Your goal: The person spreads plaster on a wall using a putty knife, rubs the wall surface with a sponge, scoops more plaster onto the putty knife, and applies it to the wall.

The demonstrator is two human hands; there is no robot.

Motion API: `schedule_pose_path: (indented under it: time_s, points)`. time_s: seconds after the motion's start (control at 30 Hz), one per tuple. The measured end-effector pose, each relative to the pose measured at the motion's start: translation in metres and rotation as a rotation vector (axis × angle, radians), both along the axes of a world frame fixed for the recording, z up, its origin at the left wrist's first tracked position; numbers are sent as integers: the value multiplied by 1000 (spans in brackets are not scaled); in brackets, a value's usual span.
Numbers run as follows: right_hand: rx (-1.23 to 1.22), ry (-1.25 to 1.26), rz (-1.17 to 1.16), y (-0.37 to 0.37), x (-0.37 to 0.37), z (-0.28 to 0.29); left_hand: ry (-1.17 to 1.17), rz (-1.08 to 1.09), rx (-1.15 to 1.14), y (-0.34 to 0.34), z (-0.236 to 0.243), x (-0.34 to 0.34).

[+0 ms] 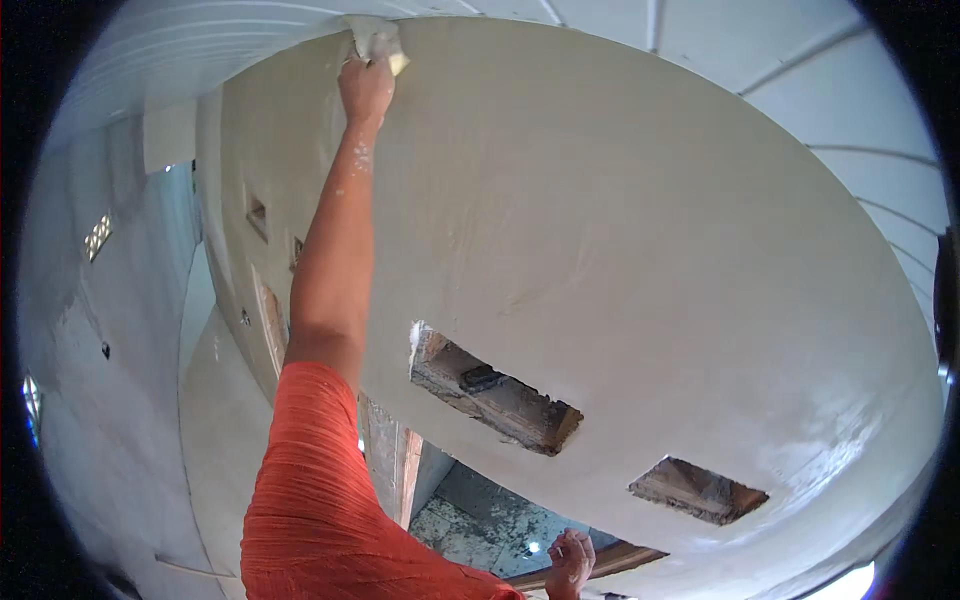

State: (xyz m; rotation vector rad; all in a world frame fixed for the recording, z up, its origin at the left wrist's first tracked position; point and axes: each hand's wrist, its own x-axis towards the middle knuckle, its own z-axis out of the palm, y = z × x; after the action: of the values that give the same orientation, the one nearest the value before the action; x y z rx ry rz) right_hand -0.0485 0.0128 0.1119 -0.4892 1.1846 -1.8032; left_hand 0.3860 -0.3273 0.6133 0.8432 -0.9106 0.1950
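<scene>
My left hand [366,88] is raised to the top edge of the pale plastered wall [600,240], gripping a flat light-coloured scraper [376,38] held against the wall where it meets the white panelled ceiling [800,90]. The scraper's blade partly blends with the ceiling. Specks of pale plaster mark that forearm, under a red sleeve. Low in the picture, my right hand [572,560] has curled fingers with pale residue on them; what they hold, if anything, cannot be made out.
Two rough rectangular cavities [495,390] [697,490] cut into the wall lie below the scraper, with smaller recesses [257,215] to the left. An opening with wooden edges [620,560] shows at the bottom. A grey side wall [110,300] stands at the left.
</scene>
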Motion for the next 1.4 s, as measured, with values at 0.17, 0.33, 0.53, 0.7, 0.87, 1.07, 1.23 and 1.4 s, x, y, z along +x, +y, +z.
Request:
schedule_pose_path:
  time_s: [0.17, 0.33, 0.53, 0.7, 0.87, 1.07, 1.23, 1.4]
  points:
    - [-14, 0, 15, 9, -6, -7, -344, 308, 51, 28, 2, -105]
    - [-84, -75, 32, 10, -3, -10, -677, -58, -519, 96, -32, -317]
    - [-53, -65, 45, 7, 6, 4, -801, -250, -1061, 159, -58, -366]
    - [23, -37, 91, 11, 8, -1, -1149, 244, -735, 83, -45, -229]
    - [9, -2, 152, -3, 14, -6, -1144, 390, -283, 35, -71, -53]
    - [-27, 32, 251, -9, 18, 0, -212, 368, 149, -2, -90, 100]
    - [4, -54, 230, 3, 19, -13, -433, 567, -165, -1, -35, -6]
    - [-53, -38, 106, 12, 5, -12, -605, 182, -281, 74, -16, -236]
